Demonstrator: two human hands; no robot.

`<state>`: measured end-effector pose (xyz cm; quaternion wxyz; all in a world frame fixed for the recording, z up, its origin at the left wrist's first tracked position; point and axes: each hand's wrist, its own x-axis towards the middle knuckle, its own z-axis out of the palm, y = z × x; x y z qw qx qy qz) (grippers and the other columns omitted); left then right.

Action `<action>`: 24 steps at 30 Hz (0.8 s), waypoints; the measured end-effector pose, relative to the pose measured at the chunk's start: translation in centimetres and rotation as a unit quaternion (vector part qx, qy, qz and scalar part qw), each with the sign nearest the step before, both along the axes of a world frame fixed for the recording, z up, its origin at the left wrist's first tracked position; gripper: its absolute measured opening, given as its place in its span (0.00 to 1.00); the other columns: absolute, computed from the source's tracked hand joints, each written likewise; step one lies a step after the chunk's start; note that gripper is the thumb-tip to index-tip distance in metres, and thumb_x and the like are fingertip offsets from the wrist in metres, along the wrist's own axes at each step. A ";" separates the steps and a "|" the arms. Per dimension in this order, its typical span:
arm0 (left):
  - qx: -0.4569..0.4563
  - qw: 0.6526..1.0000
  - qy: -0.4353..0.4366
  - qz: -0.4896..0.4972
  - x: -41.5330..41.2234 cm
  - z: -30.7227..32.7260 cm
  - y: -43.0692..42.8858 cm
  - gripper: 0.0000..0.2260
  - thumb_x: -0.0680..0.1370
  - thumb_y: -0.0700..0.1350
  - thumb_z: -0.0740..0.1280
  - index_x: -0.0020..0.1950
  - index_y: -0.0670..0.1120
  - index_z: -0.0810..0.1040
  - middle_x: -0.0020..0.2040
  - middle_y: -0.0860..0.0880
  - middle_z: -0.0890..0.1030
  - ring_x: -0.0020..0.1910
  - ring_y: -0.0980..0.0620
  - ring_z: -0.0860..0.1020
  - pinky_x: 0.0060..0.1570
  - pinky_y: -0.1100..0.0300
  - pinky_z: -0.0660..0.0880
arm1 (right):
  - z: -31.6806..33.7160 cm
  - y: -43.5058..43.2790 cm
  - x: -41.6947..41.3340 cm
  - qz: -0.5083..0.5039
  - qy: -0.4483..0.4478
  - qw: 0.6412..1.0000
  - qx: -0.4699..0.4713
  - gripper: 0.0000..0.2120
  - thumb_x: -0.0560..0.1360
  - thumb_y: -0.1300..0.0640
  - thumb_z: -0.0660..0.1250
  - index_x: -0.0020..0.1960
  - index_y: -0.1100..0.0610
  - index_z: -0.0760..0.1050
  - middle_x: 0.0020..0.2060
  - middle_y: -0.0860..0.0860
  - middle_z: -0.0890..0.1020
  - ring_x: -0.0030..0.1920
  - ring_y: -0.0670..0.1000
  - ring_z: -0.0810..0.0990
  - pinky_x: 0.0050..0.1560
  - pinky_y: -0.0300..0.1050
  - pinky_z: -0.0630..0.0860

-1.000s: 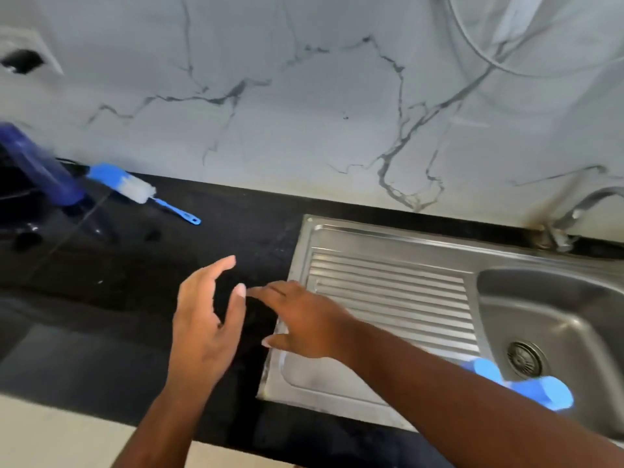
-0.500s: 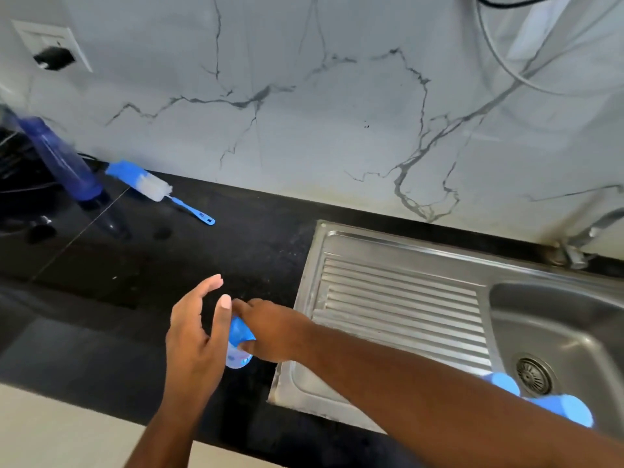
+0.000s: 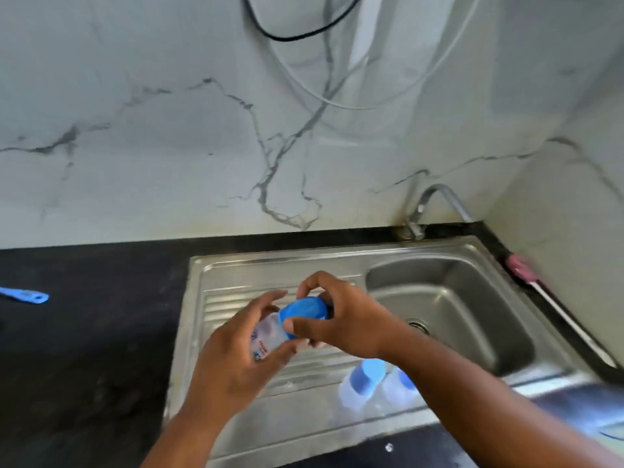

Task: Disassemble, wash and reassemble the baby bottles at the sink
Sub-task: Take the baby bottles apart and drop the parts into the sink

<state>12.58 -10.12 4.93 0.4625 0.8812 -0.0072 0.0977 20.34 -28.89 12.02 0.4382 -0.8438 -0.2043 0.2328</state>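
Your right hand is clamped round the blue cap and your left hand is wrapped round the clear bottle, mid-frame over the drainboard. I'd hold the left steady, twist only the cap and squeeze lightly. The bottle's tilted, long axis lower left to upper right, cap end up-right. Two more bottles stand at lower centre.

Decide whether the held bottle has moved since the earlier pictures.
Yes: rightwards. The bottle was over the counter left of the sink; now it is over the drainboard.
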 end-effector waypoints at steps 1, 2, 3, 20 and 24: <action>0.015 1.000 -0.015 -0.018 0.9 0.6 -1.8 0.28 0.69 0.74 0.67 0.67 0.71 0.69 0.56 0.68 0.80 0.54 0.64 0.79 0.51 0.63 0.78 | 0.5 -1.9 0.1 -0.017 0.016 1.000 0.012 0.20 0.72 0.46 0.78 0.56 0.49 0.72 0.40 0.54 0.86 0.36 0.52 0.86 0.40 0.47 0.84; 0.032 0.998 -0.029 -0.037 1.7 1.1 -3.6 0.26 0.70 0.71 0.69 0.66 0.68 0.72 0.55 0.67 0.80 0.53 0.63 0.79 0.49 0.61 0.79 | 1.0 -3.8 0.2 -0.033 0.029 0.999 0.019 0.20 0.72 0.46 0.78 0.56 0.50 0.71 0.40 0.56 0.86 0.36 0.55 0.86 0.39 0.49 0.84; 0.048 0.997 -0.042 -0.052 2.4 1.7 -5.7 0.25 0.69 0.70 0.70 0.65 0.66 0.74 0.54 0.66 0.80 0.51 0.63 0.79 0.47 0.59 0.78 | 1.4 -5.8 0.3 -0.046 0.033 0.998 0.017 0.21 0.71 0.45 0.79 0.56 0.49 0.71 0.39 0.57 0.86 0.35 0.57 0.86 0.37 0.50 0.84; -0.001 0.997 -0.008 -0.078 12.6 4.5 -36.4 0.21 0.69 0.60 0.78 0.60 0.64 0.80 0.49 0.60 0.85 0.46 0.53 0.84 0.43 0.53 0.81 | -0.6 -36.7 13.2 0.064 0.015 0.986 0.153 0.14 0.74 0.50 0.76 0.52 0.56 0.75 0.33 0.61 0.81 0.25 0.53 0.75 0.26 0.43 0.72; -0.052 0.993 0.039 -0.094 15.8 3.8 -41.1 0.18 0.71 0.54 0.79 0.60 0.59 0.82 0.49 0.55 0.86 0.47 0.50 0.85 0.47 0.49 0.81 | -2.2 -41.6 16.9 0.078 0.059 0.979 0.181 0.12 0.75 0.53 0.75 0.53 0.55 0.76 0.35 0.52 0.81 0.27 0.52 0.75 0.29 0.47 0.72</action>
